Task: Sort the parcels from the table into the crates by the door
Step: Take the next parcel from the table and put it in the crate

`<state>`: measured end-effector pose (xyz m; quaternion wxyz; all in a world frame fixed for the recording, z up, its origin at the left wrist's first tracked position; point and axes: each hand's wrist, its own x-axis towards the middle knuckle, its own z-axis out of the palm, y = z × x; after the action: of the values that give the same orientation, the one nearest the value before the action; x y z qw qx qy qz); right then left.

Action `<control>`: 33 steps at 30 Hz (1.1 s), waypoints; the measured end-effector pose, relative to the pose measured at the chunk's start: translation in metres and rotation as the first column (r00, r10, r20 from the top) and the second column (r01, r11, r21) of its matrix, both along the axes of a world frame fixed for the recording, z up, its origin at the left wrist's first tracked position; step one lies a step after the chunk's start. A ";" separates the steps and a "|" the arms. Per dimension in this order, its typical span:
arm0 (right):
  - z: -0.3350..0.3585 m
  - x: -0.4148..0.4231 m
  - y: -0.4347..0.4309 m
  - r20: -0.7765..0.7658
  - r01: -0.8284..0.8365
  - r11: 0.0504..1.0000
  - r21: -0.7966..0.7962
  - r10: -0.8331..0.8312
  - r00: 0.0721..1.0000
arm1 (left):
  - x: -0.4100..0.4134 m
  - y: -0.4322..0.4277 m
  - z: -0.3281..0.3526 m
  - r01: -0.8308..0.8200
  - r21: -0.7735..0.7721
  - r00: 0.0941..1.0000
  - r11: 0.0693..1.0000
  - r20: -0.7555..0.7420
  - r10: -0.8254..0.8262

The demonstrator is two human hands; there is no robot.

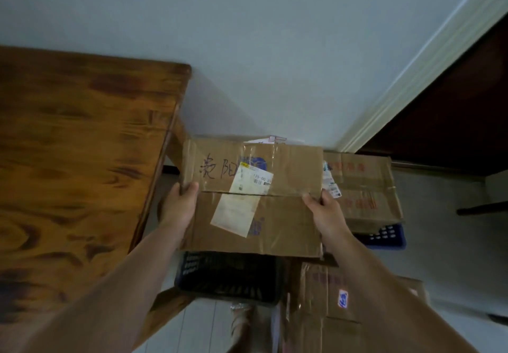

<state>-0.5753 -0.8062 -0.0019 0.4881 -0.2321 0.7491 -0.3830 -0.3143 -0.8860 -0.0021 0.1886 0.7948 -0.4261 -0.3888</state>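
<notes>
Gripping cardboard parcel (288, 215) w/ L hand (180, 201) at left edge, R hand (325, 209) at right edge, thumbs on top; held above dark crate (228, 278), beside wooden desk (82, 146).

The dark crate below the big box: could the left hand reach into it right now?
Probably not: the left hand grips the cardboard box, which hangs over the dark crate and covers much of its opening.

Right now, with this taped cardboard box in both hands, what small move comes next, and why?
Probably lower the brown labelled cardboard box straight down into the dark plastic crate below it: the left hand and right hand grip its side edges, and the blue crate to the right already carries a red-printed carton.
</notes>
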 end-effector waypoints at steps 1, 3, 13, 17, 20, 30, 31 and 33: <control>-0.016 0.003 -0.012 -0.005 -0.021 1.000 0.020 0.021 1.000 | 0.001 -0.010 -0.016 0.021 0.001 0.997 1.000 0.073 -0.021; -0.049 0.007 -0.030 -0.005 -0.043 0.998 0.055 0.043 0.999 | 0.003 -0.025 -0.048 0.047 -0.011 0.982 0.999 0.181 -0.044; -0.188 0.020 -0.067 -0.122 -0.071 0.961 0.268 0.107 0.987 | 0.005 -0.056 -0.191 -0.009 0.082 0.973 0.997 0.230 -0.010; -0.234 0.021 -0.081 -0.162 -0.080 0.950 0.301 0.134 0.978 | 0.003 -0.061 -0.247 0.021 0.110 0.971 0.994 0.233 -0.047; -0.272 0.024 -0.094 -0.189 -0.111 0.907 0.405 0.202 0.961 | 0.006 -0.070 -0.283 0.026 0.099 0.965 0.995 0.258 -0.051; -0.355 0.024 -0.131 -0.323 -0.019 0.924 0.381 0.152 0.934 | -0.021 -0.114 -0.367 0.085 -0.059 0.977 0.995 0.202 -0.072; -0.362 0.026 -0.134 -0.312 -0.021 0.936 0.350 0.138 0.940 | -0.021 -0.115 -0.374 0.109 -0.049 0.962 0.993 0.258 -0.092; -0.375 0.032 -0.135 -0.275 -0.053 0.953 0.300 0.139 0.951 | -0.019 -0.114 -0.387 0.164 -0.010 0.942 0.986 0.298 -0.154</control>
<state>-0.5432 -0.9415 -0.3767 0.4184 -0.2492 0.8486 -0.2065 -0.3335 -1.0005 -0.3890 0.1043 0.8037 -0.5190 -0.2718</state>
